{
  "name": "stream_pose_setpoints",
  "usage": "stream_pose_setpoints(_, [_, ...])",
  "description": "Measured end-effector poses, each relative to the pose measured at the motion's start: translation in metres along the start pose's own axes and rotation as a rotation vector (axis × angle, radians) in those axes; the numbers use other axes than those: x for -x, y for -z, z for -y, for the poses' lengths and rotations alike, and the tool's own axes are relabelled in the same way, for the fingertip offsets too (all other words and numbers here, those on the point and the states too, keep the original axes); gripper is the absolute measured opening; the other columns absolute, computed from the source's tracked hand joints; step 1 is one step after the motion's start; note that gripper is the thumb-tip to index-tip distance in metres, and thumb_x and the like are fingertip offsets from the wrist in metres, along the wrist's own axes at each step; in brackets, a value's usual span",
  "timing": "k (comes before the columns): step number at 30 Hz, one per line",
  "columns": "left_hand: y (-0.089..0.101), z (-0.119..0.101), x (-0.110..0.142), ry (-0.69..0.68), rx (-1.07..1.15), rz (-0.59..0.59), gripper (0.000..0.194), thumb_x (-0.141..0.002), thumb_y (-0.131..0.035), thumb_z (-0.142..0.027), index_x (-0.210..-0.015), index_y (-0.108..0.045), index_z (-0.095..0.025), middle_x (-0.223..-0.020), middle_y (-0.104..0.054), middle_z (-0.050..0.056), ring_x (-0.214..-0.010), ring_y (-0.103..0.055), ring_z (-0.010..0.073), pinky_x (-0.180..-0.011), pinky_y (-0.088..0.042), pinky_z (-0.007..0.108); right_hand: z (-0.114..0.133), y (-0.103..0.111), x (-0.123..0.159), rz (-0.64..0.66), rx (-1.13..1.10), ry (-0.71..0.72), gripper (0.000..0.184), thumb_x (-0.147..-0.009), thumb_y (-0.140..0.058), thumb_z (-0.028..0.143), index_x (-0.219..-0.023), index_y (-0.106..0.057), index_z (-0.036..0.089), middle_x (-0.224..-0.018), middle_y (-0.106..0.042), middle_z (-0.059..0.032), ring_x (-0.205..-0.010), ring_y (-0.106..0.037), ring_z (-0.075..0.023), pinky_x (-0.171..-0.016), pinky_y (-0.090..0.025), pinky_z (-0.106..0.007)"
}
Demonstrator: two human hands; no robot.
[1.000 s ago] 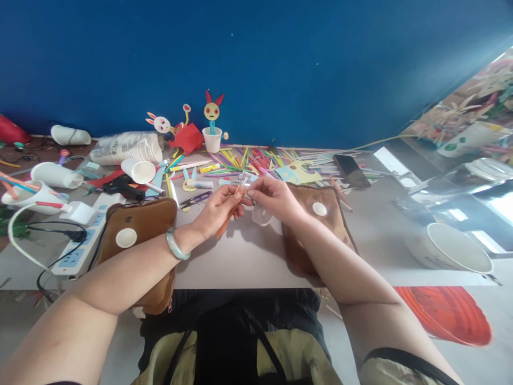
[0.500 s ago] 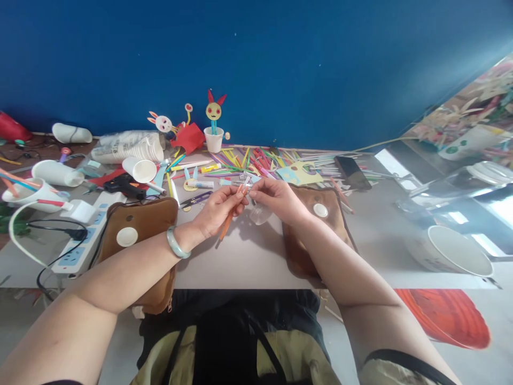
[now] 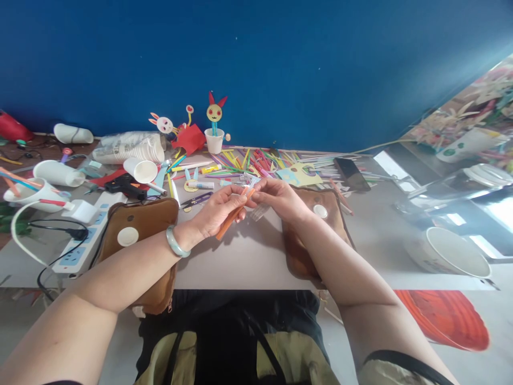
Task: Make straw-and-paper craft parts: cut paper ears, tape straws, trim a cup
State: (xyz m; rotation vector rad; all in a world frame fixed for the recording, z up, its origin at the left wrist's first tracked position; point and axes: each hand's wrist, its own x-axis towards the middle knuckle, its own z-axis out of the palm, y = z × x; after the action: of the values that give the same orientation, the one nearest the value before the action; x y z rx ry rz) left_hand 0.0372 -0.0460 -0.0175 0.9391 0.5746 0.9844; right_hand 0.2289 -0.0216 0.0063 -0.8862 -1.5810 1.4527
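In front of my chest, my left hand [image 3: 228, 208] is closed around orange straws [image 3: 227, 224], which slant down and to the left below the fingers. My right hand [image 3: 276, 199] pinches at their upper end, with its fingertips close to those of the left. Clear material [image 3: 252, 183] shows at that end. Under the right fingers is a see-through plastic piece [image 3: 259, 212], perhaps a roll of clear tape; its kind is hard to make out. The exact grip of the right fingertips is hidden.
Brown cushioned pads [image 3: 138, 251] lie below both forearms. Many coloured straws [image 3: 248, 160] are strewn along the wall. Scissors [image 3: 196, 200], a glue gun [image 3: 124, 186], a power strip [image 3: 86, 235], paper cups [image 3: 128, 147], a phone [image 3: 351, 174] and a white bowl [image 3: 457, 251] surround the hands.
The orange straws have turned in the left hand, so more of their width shows. The clear piece under my right hand has tilted and looks narrower. Both hands stay almost in place.
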Motion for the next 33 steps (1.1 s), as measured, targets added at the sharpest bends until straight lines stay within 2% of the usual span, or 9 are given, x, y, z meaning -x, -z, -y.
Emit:
stream_pose_setpoints(5, [0.001, 0.000, 0.000, 0.007, 0.015, 0.062, 0.023, -0.087, -0.072, -0.034, -0.091, -0.059, -0.016, -0.087, -0.073, 0.004, -0.055, -0.059, 0.0072, -0.054, -0.045, 0.022, 0.001, -0.002, 0.002, 0.011, -0.029, -0.005, 0.038, -0.073, -0.084, 0.049, -0.082, -0.064, 0.018, -0.076, -0.072, -0.0011, -0.071, -0.070, -0.0171, -0.070, -0.059, -0.034])
stream_pose_setpoints(14, [0.004, -0.001, 0.001, 0.029, -0.010, 0.102, 0.031, -0.083, -0.076, -0.038, -0.093, -0.054, -0.018, -0.087, -0.074, 0.004, -0.054, -0.058, 0.0075, -0.052, -0.043, 0.023, 0.004, -0.004, 0.003, 0.015, 0.028, 0.009, 0.041, -0.072, -0.083, 0.053, -0.080, -0.062, 0.019, -0.076, -0.070, -0.0012, -0.069, -0.067, -0.0150, -0.068, -0.057, -0.030])
stream_pose_setpoints(20, [-0.002, -0.006, 0.004, 0.111, 0.016, 0.139, 0.037, -0.080, -0.079, -0.039, -0.090, -0.049, -0.020, -0.083, -0.073, 0.003, -0.051, -0.057, 0.0076, -0.048, -0.039, 0.022, 0.006, -0.005, 0.007, 0.073, -0.052, -0.003, 0.044, -0.073, -0.085, 0.045, -0.103, -0.063, 0.022, -0.076, -0.070, 0.0017, -0.062, -0.065, -0.0125, -0.059, -0.053, -0.026])
stream_pose_setpoints(25, [-0.002, -0.009, 0.007, 0.165, 0.005, 0.223, 0.034, -0.082, -0.077, -0.039, -0.096, -0.054, -0.019, -0.083, -0.072, 0.004, -0.050, -0.055, 0.0067, -0.048, -0.037, 0.022, 0.008, -0.003, 0.009, 0.123, -0.027, -0.011, 0.037, -0.070, -0.086, 0.046, -0.087, -0.068, 0.019, -0.075, -0.070, -0.0004, -0.064, -0.067, -0.0153, -0.057, -0.054, -0.027])
stream_pose_setpoints(33, [0.000, -0.007, 0.007, 0.201, 0.051, 0.339, 0.028, -0.085, -0.074, -0.037, -0.094, -0.056, -0.018, -0.082, -0.071, 0.005, -0.052, -0.054, 0.0071, -0.050, -0.040, 0.022, 0.012, -0.002, 0.010, 0.177, -0.045, 0.025, 0.029, -0.071, -0.087, 0.040, -0.081, -0.070, 0.019, -0.077, -0.072, -0.0012, -0.070, -0.070, -0.0155, -0.068, -0.057, -0.030])
